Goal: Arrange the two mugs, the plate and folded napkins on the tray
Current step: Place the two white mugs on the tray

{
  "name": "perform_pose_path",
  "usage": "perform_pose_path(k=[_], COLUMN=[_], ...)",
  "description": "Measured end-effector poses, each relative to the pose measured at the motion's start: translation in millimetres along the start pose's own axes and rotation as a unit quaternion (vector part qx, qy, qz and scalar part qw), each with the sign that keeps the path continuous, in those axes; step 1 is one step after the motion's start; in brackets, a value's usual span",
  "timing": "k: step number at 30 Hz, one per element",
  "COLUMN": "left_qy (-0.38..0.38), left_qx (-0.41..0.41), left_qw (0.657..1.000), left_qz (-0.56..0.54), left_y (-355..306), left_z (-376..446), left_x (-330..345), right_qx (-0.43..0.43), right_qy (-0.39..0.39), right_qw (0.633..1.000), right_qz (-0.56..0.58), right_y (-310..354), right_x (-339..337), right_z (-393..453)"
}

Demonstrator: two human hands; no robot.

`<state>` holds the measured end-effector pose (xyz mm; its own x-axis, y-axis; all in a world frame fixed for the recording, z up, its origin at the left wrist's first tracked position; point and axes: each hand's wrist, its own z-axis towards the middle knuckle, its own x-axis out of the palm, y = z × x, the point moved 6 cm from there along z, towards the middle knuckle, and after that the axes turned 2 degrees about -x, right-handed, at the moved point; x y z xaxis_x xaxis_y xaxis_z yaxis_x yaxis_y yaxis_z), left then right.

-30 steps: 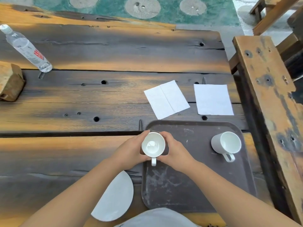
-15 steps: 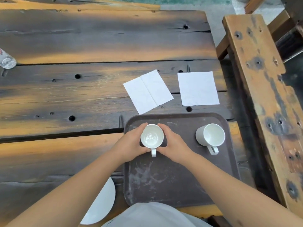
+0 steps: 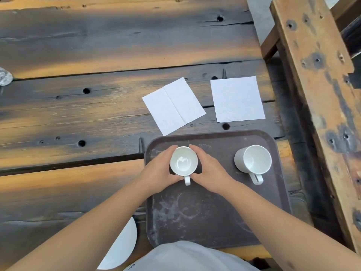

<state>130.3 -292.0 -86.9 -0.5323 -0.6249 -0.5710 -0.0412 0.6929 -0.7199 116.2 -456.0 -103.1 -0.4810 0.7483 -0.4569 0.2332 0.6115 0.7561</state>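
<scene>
Napkins [image 3: 173, 106] beyond tray [image 3: 214, 212]; bench [image 3: 316, 94] right

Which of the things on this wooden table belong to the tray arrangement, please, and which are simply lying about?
Part of the job:
- dark brown plastic tray
- white ceramic mug cupped between left hand and right hand
- second white ceramic mug on the tray
- two white paper napkins
- white round plate

Lying about:
- clear plastic bottle at the left edge
- weathered wooden bench
</scene>
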Motion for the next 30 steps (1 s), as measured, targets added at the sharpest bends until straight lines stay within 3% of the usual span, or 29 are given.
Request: perform_pose_path(k=[17,30], left_qy=[0.007,0.016], left_qx=[-0.003,-0.09], left_qw=[1.0,0.992], left_qz=[0.001,0.081], left_y=[-1.7,5.4], left_z=[-0.2,-21.2], left_x=[10.8,5.9], right_qx=[-0.023,0.013], right_qy=[-0.02,-0.001], right_qw=[0.999,0.991], right_qz=[-0.023,-0.13], right_y=[-9.2,-6.8], right_x=[-0.1,-8.2], right_z=[-8.5,-26.5])
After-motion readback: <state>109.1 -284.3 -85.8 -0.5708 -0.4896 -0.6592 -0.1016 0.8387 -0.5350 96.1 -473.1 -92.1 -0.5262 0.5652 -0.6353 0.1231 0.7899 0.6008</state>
